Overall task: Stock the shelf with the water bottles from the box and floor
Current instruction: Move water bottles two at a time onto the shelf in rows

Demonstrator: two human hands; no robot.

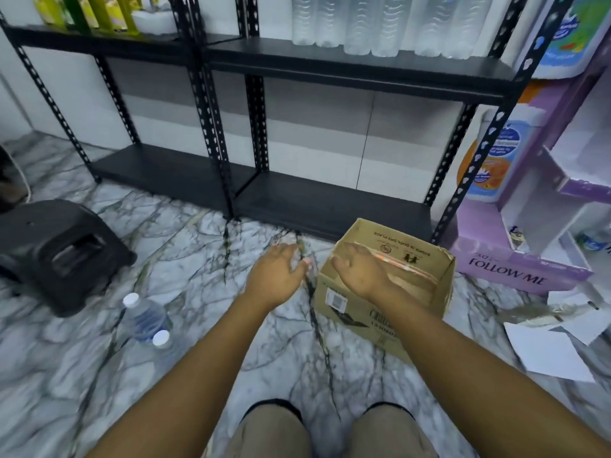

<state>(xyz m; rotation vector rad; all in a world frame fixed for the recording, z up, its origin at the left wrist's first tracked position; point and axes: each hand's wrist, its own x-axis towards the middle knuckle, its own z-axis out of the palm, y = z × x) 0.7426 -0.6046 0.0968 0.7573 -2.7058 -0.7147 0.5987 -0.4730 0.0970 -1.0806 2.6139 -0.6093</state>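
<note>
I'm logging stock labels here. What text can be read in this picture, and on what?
"FOLLOW ME": purple display stand, base panel.
"STORE IN COOL, DRY PLACE": cardboard box flap, printed upside down, blurry.
Box barcode digits: too blurred.
Floor water bottles and big display bottles: labels unreadable.

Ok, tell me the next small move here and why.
Probably swing the left hand down-left to grip the nearer of the two bottles standing on the floor: both hands are empty, the right hand hovers over the cardboard box, and no bottles show inside.
</note>
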